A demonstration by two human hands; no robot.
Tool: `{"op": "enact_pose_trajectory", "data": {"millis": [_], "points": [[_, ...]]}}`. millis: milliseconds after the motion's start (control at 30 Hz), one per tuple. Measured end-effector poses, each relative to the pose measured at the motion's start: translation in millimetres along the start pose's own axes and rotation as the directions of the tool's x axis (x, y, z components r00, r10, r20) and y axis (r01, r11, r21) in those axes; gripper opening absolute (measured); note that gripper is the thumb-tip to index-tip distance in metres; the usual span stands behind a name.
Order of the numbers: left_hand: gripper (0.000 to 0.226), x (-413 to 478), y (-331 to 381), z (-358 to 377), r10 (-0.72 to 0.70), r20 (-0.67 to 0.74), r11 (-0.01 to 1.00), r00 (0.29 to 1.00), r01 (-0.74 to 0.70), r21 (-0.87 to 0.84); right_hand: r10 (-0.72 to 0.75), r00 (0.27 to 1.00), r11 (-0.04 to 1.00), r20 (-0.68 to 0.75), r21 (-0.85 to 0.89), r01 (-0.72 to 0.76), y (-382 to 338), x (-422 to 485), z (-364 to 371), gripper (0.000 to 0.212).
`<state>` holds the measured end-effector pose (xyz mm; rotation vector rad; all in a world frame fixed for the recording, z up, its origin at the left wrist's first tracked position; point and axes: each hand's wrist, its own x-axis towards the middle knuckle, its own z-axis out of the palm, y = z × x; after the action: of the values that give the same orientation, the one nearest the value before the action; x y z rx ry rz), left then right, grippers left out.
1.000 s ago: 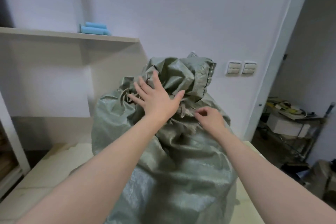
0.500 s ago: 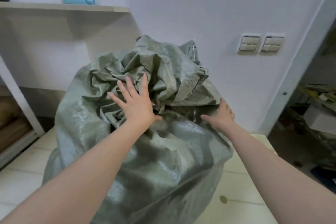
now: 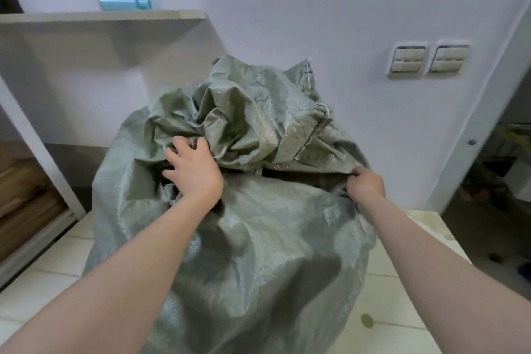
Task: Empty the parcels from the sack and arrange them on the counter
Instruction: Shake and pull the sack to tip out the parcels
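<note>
Green woven sack [image 3: 258,253]: right hand [image 3: 365,184], flat before, now pinches the mouth edge at 3 o'clock, left hand [image 3: 195,169] clutches folds at 9; opening begun.

I see sack [image 3: 258,238] grey-green all over, fine woven pattern, dull sheen on creases, pale stitching at mouth. Counter [image 3: 57,282] cream, thin darker grid lines; small tan round spot [image 3: 367,320] near its front right edge. Rolls [image 3: 123,1] light blue, on off-white shelf [image 3: 100,16]. Wall [image 3: 316,8] pale lilac-white. Switches [image 3: 428,60] beige. Boxes [image 3: 23,195] past left edge brown.
</note>
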<state>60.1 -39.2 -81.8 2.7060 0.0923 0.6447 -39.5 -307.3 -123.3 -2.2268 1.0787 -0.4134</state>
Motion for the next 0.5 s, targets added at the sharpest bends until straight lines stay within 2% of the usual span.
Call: {"op": "enact_pose_trajectory", "data": {"millis": [67,133,167,233,333,500], "points": [[0.026,4,-1,-2,-0.056,0.020,0.990,0.998,0.058,-0.128,-0.004,1.000,0.981,0.018,0.194,0.001,-7,-1,-2,0.029],[0.027,13,-4,-8,-0.054,0.059,0.969,0.997,0.066,-0.236,-0.009,1.000,0.903,0.023,0.429,-0.002,-24,-8,-2,0.021],[0.029,18,-5,-13,-0.040,0.068,0.956,0.997,0.058,-0.288,-0.028,0.999,0.870,0.020,0.493,0.014,-36,-14,-4,0.019],[0.032,31,-4,-26,-0.020,0.045,0.914,0.999,0.037,-0.405,-0.104,0.995,0.842,-0.014,0.531,0.095,-62,-27,-10,0.021],[0.034,53,-2,-47,-0.035,-0.030,0.820,0.999,0.011,-0.572,-0.198,0.970,0.774,-0.142,0.585,0.244,-98,-39,-18,0.025],[0.038,89,-1,-71,-0.105,-0.074,0.730,0.992,0.026,-0.683,-0.322,0.907,0.638,-0.272,0.646,0.420,-157,-45,-35,0.031]]}}
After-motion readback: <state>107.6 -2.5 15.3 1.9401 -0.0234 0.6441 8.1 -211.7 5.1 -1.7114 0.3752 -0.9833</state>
